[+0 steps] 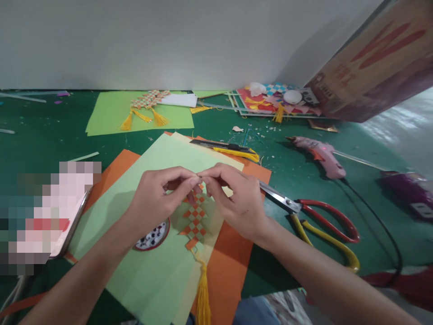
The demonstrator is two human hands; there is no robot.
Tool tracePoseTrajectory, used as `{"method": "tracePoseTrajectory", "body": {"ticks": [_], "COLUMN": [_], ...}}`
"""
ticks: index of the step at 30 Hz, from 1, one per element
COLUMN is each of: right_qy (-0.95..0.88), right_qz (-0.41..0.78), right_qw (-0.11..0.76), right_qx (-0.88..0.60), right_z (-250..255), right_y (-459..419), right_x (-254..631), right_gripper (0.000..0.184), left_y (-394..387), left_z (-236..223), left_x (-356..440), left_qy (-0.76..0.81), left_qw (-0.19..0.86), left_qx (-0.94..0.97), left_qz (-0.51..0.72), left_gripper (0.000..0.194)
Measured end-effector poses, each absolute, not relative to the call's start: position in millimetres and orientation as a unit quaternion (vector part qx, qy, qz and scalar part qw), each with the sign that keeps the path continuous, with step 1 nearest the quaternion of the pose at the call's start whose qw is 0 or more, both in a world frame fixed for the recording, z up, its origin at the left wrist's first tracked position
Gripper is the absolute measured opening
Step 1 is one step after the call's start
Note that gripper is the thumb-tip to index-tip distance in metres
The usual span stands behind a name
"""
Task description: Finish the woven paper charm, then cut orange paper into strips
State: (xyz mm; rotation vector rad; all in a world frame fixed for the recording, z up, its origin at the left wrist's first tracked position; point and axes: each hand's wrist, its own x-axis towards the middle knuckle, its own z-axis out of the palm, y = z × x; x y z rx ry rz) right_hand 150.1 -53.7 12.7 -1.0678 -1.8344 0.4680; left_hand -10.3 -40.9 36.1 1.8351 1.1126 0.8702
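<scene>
My left hand (169,187) and my right hand (233,194) meet fingertip to fingertip in the middle, each closed in a pinch. Between them is the upper end of a woven paper ornament (196,221), checked in orange and pale green; the exact bit pinched is tiny and mostly hidden by the fingers. From the ornament's lower end a yellow tassel (203,293) hangs toward me. Beneath lie pale green paper (131,216) and orange paper (230,262). A round container of googly eyes (154,235) sits left of the ornament, partly covered by my left forearm.
Scissors (294,205) with red and yellow handles lie to the right, beyond them a pink glue gun (321,153) with its cord. A black craft knife (223,145) rests behind my hands. Another woven ornament (149,99) lies at the back; a pixelated phone-like object (64,216) is left.
</scene>
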Motion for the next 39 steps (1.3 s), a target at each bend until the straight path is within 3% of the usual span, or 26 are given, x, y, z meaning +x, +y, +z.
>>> {"method": "tracePoseTrajectory", "body": {"ticks": [10, 18, 29, 39], "right_qy": [-0.726, -0.652, -0.584, -0.56], "right_qz": [0.246, 0.421, 0.554, 0.581], "right_qw": [0.468, 0.443, 0.411, 0.401], "right_qx": [-0.439, -0.448, -0.429, -0.432], "right_z": [15, 23, 21, 20], "right_y": [-54, -49, -49, -51], "right_x": [150, 152, 151, 149], "right_gripper": [0.017, 0.015, 0.019, 0.021], "left_y": [-41, -42, -39, -38], "left_z": [35, 29, 24, 23], "left_x": [-11, -12, -14, -15], "left_qy": [0.438, 0.426, 0.391, 0.385], "left_qw": [0.377, 0.192, 0.22, 0.205], "left_qx": [0.739, 0.794, 0.79, 0.796], "left_qz": [0.347, 0.389, 0.418, 0.42], "left_gripper": [0.018, 0.011, 0.004, 0.005]}}
